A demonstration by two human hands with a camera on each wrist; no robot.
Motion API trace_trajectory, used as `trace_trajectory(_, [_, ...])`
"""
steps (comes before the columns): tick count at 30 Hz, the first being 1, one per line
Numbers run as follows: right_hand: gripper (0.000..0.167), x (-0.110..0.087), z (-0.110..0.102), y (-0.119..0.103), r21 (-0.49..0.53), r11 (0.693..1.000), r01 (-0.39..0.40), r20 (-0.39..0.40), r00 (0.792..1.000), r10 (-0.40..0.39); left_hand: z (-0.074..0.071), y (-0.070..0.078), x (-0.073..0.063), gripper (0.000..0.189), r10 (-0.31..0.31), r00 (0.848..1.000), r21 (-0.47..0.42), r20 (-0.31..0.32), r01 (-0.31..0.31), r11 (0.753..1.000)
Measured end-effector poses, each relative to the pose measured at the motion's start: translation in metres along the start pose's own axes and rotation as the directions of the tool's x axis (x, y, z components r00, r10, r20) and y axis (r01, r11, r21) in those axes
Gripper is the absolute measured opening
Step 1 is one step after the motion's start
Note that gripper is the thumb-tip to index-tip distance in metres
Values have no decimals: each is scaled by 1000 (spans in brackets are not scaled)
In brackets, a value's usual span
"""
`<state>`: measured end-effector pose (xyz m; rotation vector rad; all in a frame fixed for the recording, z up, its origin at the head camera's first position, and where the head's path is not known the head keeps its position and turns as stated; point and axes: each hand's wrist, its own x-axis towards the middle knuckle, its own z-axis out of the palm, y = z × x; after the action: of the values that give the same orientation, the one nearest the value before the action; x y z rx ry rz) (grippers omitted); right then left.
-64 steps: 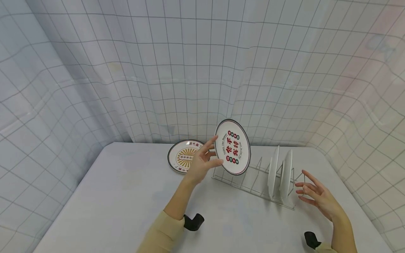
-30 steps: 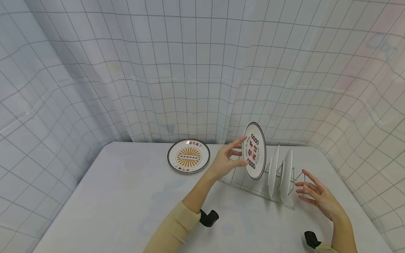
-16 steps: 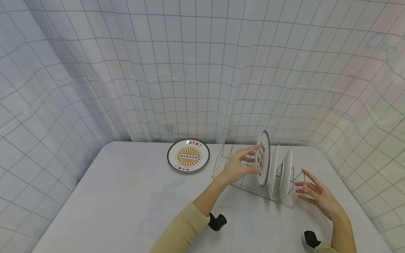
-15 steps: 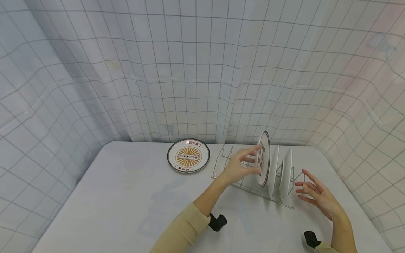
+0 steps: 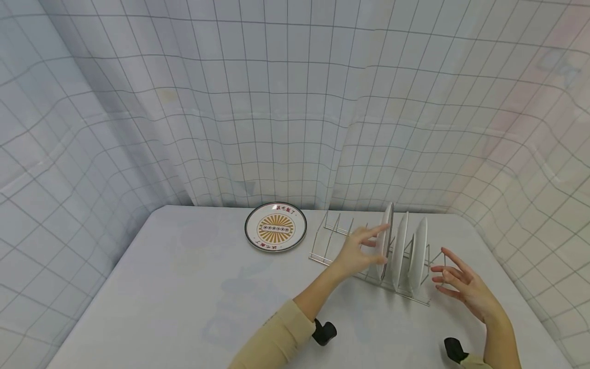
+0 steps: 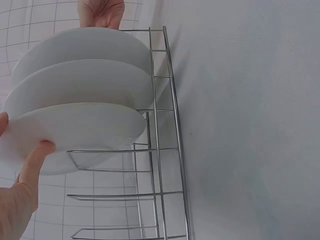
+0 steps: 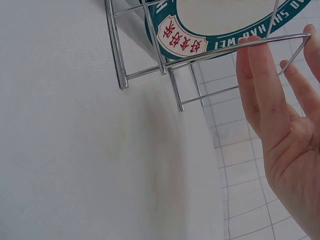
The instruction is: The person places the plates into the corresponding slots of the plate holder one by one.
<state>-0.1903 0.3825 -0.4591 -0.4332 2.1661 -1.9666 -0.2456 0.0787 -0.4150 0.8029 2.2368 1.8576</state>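
Note:
A white plate (image 5: 384, 241) with a dark rim stands nearly edge-on in a wire dish rack (image 6: 176, 112). My left hand (image 5: 357, 253) pinches that plate at its near side; in the left wrist view the thumb (image 6: 46, 146) lies against its white underside. Just to the right, two more plates stand upright in the slots, a middle plate (image 5: 399, 251) and an outer plate (image 5: 418, 256). At the rack's right end is my right hand (image 5: 470, 292), its fingers loosely extended, with fingertips (image 7: 254, 45) at the end wire; whether they press on it I cannot tell.
A round plate (image 5: 275, 226) with a gold sunburst and red lettering lies flat left of the rack. A gridded white curtain (image 5: 286, 128) closes off the back and sides of the white table (image 5: 184, 287).
My left hand has carried the plate rightward and down into the rack, turning it from printed face showing to nearly edge-on. My right hand has stayed in place.

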Motion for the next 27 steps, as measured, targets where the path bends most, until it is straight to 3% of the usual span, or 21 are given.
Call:
trace_trajectory(4, [59, 0, 0, 1, 1, 1000, -4, 0, 1000, 4, 4, -4, -2, 69, -29, 1000, 17, 0, 29, 999])
trace_trajectory(10, [59, -1, 0, 0, -6, 1000, -5, 1, 1000, 5, 7, -13, -5, 68, 24, 1000, 19, 5, -24, 1000])
trace_trajectory(17, [58, 0, 1, -1, -10, 1000, 5, 2, 1000, -5, 8, -20, -10, 65, 16, 1000, -58, -5, -16, 998])
trace_trajectory(21, [58, 0, 1, -1, -6, 1000, 13, 4, 1000, -13, 3, -19, -14, 64, 12, 1000, -155, -1, -12, 988])
trace_trajectory(24, [58, 0, 1, 0, -1, 1000, 17, 6, 1000, -17, -8, -20, -18, 62, 48, 998, -234, -35, -55, 971])
trace_trajectory(27, [58, 0, 1, 0, 6, 1000, 15, 3, 1000, -15, -27, -25, -22, 60, 104, 985, -260, -141, -138, 956])
